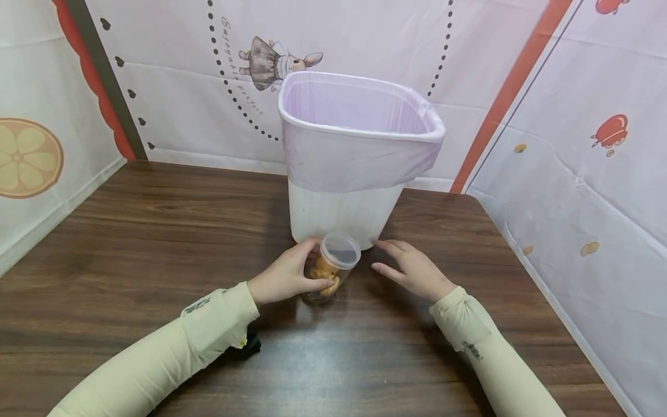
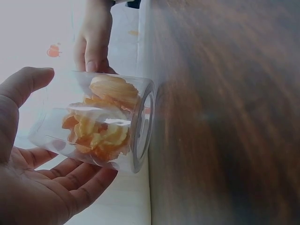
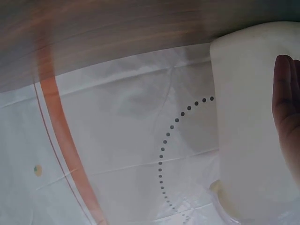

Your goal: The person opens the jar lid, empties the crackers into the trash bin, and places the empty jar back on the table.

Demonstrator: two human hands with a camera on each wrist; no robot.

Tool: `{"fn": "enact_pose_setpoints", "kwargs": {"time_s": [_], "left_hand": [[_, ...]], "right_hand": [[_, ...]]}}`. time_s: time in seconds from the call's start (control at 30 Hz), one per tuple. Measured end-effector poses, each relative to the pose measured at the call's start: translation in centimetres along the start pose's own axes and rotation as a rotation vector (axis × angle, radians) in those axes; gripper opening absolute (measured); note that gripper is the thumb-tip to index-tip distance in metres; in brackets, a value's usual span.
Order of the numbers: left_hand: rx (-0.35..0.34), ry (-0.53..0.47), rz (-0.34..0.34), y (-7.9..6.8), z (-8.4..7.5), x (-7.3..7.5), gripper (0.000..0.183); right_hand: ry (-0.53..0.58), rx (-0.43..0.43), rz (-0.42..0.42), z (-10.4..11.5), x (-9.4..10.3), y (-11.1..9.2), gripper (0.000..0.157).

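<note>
Left hand (image 1: 281,275) grips clear jar (image 1: 336,269) just below frame centre, right hand (image 1: 414,272) empty, fingers extended; smooth plastic held one-handed could slip, or bump the bin (image 1: 339,211).

Through the head camera I can read one piece of lettering (image 1: 242,69): "Enjoyable perfect", in thin grey script on the white back cloth (image 1: 375,40). It stands turned on its side, so I read it from top to bottom, curving between a dotted line (image 1: 222,73) and a printed rabbit (image 1: 268,62). Both the left sleeve (image 1: 198,306) and the right sleeve (image 1: 473,350) bear small dark prints; I cannot tell whether these are letters.
</note>
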State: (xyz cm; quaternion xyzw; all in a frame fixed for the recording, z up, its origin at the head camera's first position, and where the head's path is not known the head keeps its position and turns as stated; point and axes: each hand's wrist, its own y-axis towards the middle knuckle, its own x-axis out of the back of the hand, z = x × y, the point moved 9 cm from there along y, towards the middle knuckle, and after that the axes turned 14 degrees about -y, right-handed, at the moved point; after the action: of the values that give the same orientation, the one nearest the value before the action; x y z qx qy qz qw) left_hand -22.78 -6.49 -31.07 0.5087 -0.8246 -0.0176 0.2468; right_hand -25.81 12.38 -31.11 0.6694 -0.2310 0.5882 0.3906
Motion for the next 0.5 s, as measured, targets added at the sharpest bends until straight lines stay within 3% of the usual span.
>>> {"fn": "enact_pose_setpoints", "kwargs": {"time_s": [0.5], "left_hand": [[-0.019, 0.025, -0.011, -0.02, -0.11, 0.02, 0.061]], "right_hand": [[0.087, 0.027, -0.027, 1.03, 0.92, 0.73, 0.047]]}}
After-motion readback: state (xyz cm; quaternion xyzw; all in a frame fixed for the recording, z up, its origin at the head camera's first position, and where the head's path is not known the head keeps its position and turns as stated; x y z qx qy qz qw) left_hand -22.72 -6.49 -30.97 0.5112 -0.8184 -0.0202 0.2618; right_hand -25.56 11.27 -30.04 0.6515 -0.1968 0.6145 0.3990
